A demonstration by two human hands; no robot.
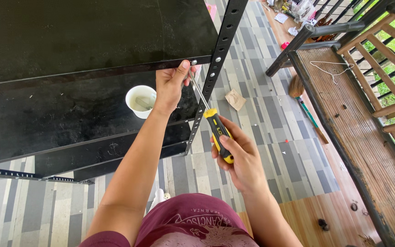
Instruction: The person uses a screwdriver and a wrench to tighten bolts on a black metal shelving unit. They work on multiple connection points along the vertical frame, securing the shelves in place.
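Observation:
A black metal shelving unit (69, 41) with several shelves stands in front of me. My left hand (171, 84) pinches the front edge of the top shelf near its corner, beside the perforated black upright post (220, 45). My right hand (238, 158) grips the yellow-and-black handle of a screwdriver (218, 135). Its thin metal shaft points up toward the shelf corner by my left thumb. The tip is hidden behind my left fingers.
A white cup (140, 100) sits on the second shelf. A wooden bench (357, 123) with a white wire hanger (332, 68) runs along the right. A broom (305, 107), crumpled brown paper (235, 99) and clutter lie on the striped floor.

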